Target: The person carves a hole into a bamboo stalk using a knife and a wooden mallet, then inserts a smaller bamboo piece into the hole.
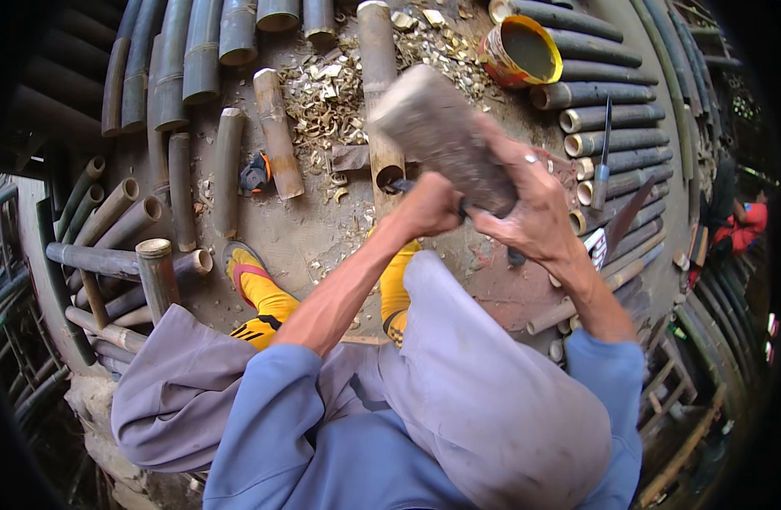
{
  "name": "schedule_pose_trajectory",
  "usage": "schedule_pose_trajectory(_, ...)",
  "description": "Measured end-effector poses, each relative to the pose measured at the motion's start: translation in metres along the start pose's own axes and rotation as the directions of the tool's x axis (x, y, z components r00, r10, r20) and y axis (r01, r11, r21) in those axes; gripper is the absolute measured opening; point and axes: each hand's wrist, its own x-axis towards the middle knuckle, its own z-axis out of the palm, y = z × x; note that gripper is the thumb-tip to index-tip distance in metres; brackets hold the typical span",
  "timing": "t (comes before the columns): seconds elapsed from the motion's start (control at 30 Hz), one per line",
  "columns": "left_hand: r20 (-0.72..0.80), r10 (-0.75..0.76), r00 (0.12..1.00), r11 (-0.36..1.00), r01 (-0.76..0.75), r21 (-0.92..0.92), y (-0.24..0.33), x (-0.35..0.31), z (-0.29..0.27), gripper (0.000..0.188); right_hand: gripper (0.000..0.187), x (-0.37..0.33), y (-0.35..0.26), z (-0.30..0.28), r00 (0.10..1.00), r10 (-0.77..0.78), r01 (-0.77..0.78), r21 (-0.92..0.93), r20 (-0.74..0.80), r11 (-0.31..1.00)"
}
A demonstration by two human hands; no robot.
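The right hand [535, 208] grips a wooden mallet [441, 136] raised over a bamboo pole [380, 93]; the left hand [428, 206] clenches a blade handle at its open end. Bamboo poles [594, 119] crowd three o'clock, shavings [322, 93] twelve, bare ground seven.

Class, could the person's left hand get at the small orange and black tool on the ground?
Probably not at once: the left hand grips a tool at the bamboo pole; the orange tool lies uncovered beyond.

I see a bare dirt floor [314, 229] in daylight, littered with pale wood shavings [326, 93]; grey-green cut bamboo poles [607, 119] ring those shavings on every side.
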Motion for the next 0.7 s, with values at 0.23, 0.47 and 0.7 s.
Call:
schedule_pose_trajectory(0.23,-0.164,0.000,0.986,0.998,0.011,0.066,0.006,0.005,0.001,0.050,0.095,-0.065,0.019,-0.007,0.951,0.172,-0.169,0.035,-0.258,0.985)
schedule_pose_trajectory(0.47,-0.182,0.183,0.966,0.945,-0.122,0.303,-0.009,0.004,0.006,0.045,0.095,-0.122,0.013,0.009,0.790,0.597,-0.558,0.240,-0.140,0.794)
schedule_pose_trajectory(0.7,-0.152,0.159,0.976,0.971,-0.127,0.201,-0.012,0.014,0.000,0.047,0.096,-0.150,0.017,0.026,0.770,0.603,-0.559,0.234,-0.209,0.795)
